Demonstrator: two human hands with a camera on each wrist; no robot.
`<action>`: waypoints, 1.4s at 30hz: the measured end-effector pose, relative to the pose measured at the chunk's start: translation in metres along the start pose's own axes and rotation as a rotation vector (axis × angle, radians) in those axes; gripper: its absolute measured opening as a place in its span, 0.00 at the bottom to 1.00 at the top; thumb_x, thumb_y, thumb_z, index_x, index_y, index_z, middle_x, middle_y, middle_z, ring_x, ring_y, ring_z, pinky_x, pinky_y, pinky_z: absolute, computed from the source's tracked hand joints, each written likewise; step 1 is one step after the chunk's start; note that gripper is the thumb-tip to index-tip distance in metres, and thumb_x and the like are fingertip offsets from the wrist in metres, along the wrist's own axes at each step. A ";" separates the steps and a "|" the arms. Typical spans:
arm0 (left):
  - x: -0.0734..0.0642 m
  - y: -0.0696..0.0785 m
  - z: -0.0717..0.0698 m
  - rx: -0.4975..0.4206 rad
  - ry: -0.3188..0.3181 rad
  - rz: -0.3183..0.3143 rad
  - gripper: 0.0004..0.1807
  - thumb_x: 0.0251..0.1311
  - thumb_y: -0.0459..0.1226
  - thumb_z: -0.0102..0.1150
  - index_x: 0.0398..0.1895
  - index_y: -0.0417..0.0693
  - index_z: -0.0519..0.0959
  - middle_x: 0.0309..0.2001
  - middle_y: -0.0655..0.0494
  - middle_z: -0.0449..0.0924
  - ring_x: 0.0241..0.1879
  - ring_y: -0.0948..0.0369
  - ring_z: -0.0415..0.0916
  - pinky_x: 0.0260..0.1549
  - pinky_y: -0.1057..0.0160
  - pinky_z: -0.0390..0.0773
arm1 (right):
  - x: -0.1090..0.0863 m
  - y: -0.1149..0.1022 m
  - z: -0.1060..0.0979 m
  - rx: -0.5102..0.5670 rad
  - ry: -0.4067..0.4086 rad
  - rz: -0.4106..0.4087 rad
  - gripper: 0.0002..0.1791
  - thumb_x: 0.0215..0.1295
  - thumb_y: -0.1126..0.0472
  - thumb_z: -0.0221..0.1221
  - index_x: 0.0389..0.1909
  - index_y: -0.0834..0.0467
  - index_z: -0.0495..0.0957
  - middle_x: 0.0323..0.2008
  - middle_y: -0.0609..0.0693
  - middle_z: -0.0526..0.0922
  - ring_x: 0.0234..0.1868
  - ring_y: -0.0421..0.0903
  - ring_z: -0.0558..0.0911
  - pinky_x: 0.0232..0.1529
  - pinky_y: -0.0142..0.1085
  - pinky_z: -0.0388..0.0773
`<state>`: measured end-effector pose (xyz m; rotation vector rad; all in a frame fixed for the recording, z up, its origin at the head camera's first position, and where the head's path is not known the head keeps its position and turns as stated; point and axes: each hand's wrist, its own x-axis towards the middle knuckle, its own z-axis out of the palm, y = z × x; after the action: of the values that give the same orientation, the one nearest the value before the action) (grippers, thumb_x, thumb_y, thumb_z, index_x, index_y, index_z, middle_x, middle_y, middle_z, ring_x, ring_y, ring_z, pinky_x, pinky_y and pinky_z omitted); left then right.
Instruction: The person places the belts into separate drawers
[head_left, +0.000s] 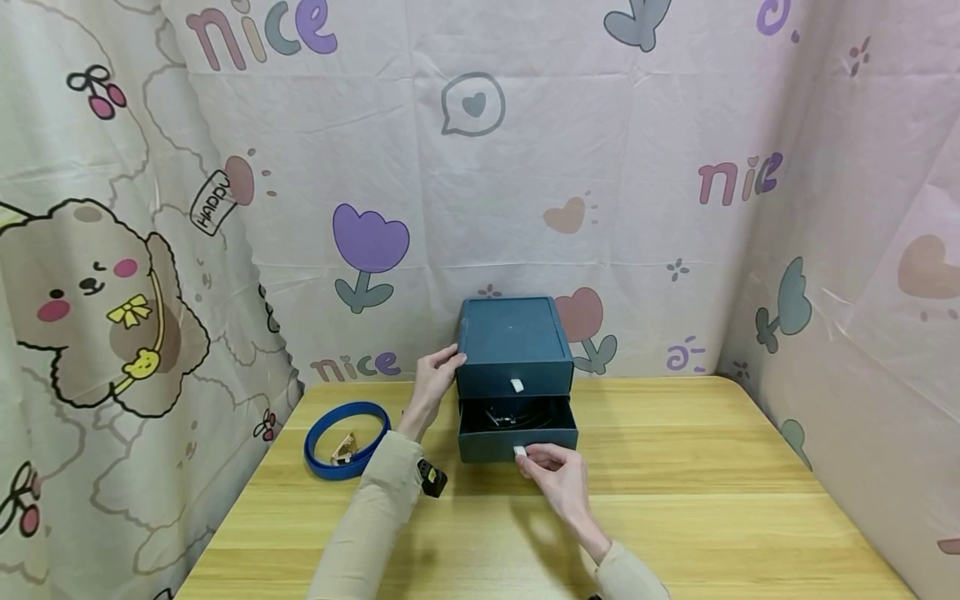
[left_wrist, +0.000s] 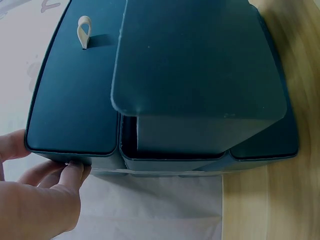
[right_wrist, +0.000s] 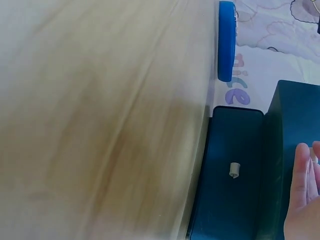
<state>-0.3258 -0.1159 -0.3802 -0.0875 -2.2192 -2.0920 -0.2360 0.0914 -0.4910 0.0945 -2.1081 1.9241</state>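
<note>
A dark teal drawer box [head_left: 513, 329] stands at the back of the table. Its middle drawer [left_wrist: 200, 65] is pulled out, and a dark coiled strap with a silver buckle [head_left: 504, 419] lies inside, partly in shadow. My right hand [head_left: 561, 482] pinches the white pull tab [head_left: 520, 451] on that drawer's front. At the box's upper left edge, my left hand [head_left: 433, 385] grips the corner, with the thumb on top and bent fingers against the side wall. The bottom drawer [right_wrist: 235, 135] is closed; so is the top one [left_wrist: 75, 95].
On the table [head_left: 697, 467], left of the box, a blue belt [head_left: 330, 473] lies coiled with its gold buckle [head_left: 345, 450] inside the loop. A printed curtain [head_left: 480, 183] hangs close behind the box, with more curtain on both sides.
</note>
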 end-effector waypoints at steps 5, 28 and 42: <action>0.000 0.000 0.000 0.003 0.005 0.001 0.28 0.72 0.39 0.55 0.72 0.39 0.68 0.73 0.40 0.66 0.66 0.49 0.68 0.70 0.46 0.67 | 0.003 0.002 0.002 0.013 0.008 0.013 0.06 0.53 0.73 0.71 0.32 0.70 0.86 0.28 0.67 0.88 0.22 0.35 0.85 0.27 0.25 0.80; 0.000 0.000 -0.001 0.009 -0.009 0.010 0.28 0.72 0.38 0.54 0.72 0.38 0.68 0.74 0.38 0.64 0.75 0.45 0.60 0.72 0.44 0.64 | 0.013 0.002 0.005 0.030 -0.004 -0.002 0.07 0.54 0.68 0.73 0.32 0.68 0.88 0.27 0.64 0.89 0.21 0.33 0.84 0.27 0.25 0.80; -0.001 0.001 0.000 -0.001 -0.011 -0.004 0.28 0.72 0.38 0.54 0.73 0.41 0.68 0.74 0.40 0.66 0.70 0.46 0.67 0.70 0.47 0.68 | 0.015 -0.013 0.009 0.008 -0.001 0.023 0.05 0.56 0.73 0.70 0.32 0.71 0.87 0.28 0.69 0.87 0.21 0.40 0.84 0.25 0.24 0.77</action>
<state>-0.3250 -0.1163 -0.3797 -0.0948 -2.2269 -2.0995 -0.2488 0.0836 -0.4748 0.0734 -2.1116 1.9457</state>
